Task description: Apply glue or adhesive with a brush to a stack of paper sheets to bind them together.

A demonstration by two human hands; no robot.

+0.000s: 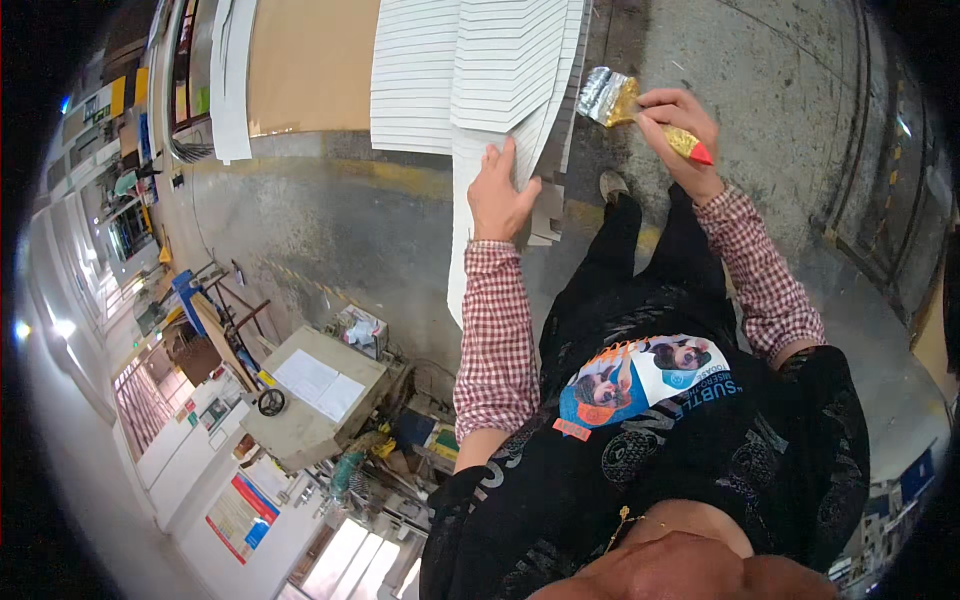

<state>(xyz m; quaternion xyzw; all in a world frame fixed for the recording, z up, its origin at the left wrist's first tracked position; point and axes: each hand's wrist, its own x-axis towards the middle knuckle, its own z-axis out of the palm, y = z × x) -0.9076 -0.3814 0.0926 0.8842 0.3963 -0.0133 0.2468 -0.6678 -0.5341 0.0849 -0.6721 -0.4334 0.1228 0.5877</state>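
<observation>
My left hand [500,198] rests on a fanned stack of white paper or card sheets [508,70], its thumb and fingers apart and pressing near the stack's near edge. The sheets overlap in steps, so their edges show as many dark lines. To the right of the stack, my right hand [682,130] is closed round the handle of a paintbrush [624,104]. The brush has a gold, red-tipped handle and a wide silvery-white head that points left, toward the stack, apart from it.
Left of the sheets lies a brown board [312,65], with a white strip [232,80] beside it. A worktable [305,425] with papers [318,385] and a black handwheel [271,402] stands at the lower left. The concrete floor [300,225] carries a worn yellow line.
</observation>
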